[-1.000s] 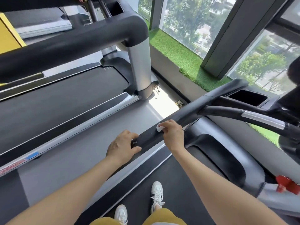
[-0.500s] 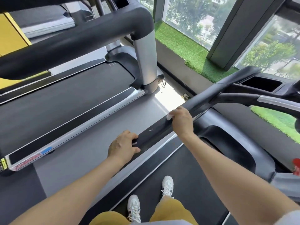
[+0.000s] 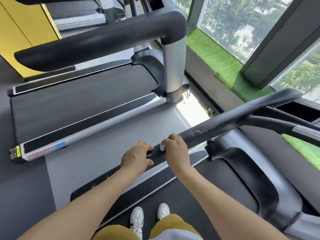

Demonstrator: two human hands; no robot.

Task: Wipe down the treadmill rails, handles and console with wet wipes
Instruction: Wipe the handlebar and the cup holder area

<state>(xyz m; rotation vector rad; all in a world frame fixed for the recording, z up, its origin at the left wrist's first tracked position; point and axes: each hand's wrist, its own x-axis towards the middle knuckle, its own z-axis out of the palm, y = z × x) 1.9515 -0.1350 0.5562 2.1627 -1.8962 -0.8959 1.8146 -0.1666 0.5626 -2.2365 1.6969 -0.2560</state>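
Right hand (image 3: 174,149), fingers curled over a white wet wipe (image 3: 162,146), pressing it onto the black left handrail (image 3: 223,122). Left hand (image 3: 136,157) grips the rail's near end just beside it, apparently wrapped round. Below: treadmill belt (image 3: 199,191), white shoes (image 3: 137,218); neighbouring treadmill (image 3: 69,104) lies left.

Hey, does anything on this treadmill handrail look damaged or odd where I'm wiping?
Yes. Just ahead of the right hand and its wet wipe, the black handrail has a patch where the covering looks scuffed or torn and wrinkled. The blur hides how deep it goes.
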